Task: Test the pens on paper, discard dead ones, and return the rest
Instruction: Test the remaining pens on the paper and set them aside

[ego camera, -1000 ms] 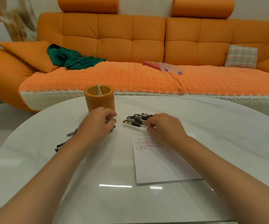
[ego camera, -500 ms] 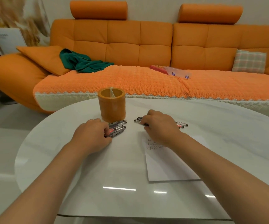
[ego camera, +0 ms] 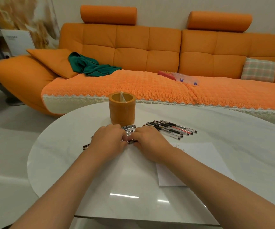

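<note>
Head view: left hand [ego camera: 107, 140] and right hand [ego camera: 149, 143] meet over a pen bunch [ego camera: 130, 132] just before the holder [ego camera: 122, 111], fingers curled round it, likely gathering it for return. Other pens [ego camera: 173, 128] lie rowed beside the paper [ego camera: 203, 161], probably sorted apart.

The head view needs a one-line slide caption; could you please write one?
Left hand and right hand gather pens before the orange holder; more pens lie beside the paper.

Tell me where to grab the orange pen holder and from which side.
Grip the pen holder round its wall at mid-height, coming from its left. It stands upright, a plain round cylinder without a handle, and pens lie by its right front.
</note>
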The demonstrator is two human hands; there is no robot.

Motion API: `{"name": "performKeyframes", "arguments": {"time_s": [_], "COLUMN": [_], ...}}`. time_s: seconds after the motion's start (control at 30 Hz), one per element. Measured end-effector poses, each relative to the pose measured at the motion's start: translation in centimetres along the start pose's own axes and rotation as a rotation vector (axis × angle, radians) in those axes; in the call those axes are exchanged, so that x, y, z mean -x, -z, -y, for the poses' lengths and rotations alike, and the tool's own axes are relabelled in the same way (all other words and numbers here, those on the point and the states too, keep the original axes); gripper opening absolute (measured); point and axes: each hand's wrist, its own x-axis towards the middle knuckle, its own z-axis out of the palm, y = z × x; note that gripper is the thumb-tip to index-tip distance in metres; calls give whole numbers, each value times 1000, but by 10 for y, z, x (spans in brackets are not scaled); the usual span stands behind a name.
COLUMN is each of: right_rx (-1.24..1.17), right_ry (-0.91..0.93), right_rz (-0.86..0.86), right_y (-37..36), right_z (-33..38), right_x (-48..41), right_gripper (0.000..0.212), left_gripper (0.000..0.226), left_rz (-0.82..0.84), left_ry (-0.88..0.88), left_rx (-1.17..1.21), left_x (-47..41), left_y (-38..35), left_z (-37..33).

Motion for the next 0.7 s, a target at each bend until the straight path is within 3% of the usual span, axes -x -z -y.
{"name": "performKeyframes", "arguments": {"time_s": [0.2, 0.4, 0.7], "right_rx": [4, 4, -1], "right_ry": [-90, -199, -115], "right_rz": [-24, -66, -40], "right_y": [13, 30, 25], "right_z": [-10, -30, -26], "right_x": [6, 31, 52], "right_gripper": [28, 27, 36], "left_gripper": [18, 19, 12], "left_rz": [-2, 56, 63], "left_ry": [36, 59, -43], "left_rx": [207, 202, 380], "left_x": [1, 0, -2], "left_y": [1, 5, -5], "left_z": [2, -1, -36]}}
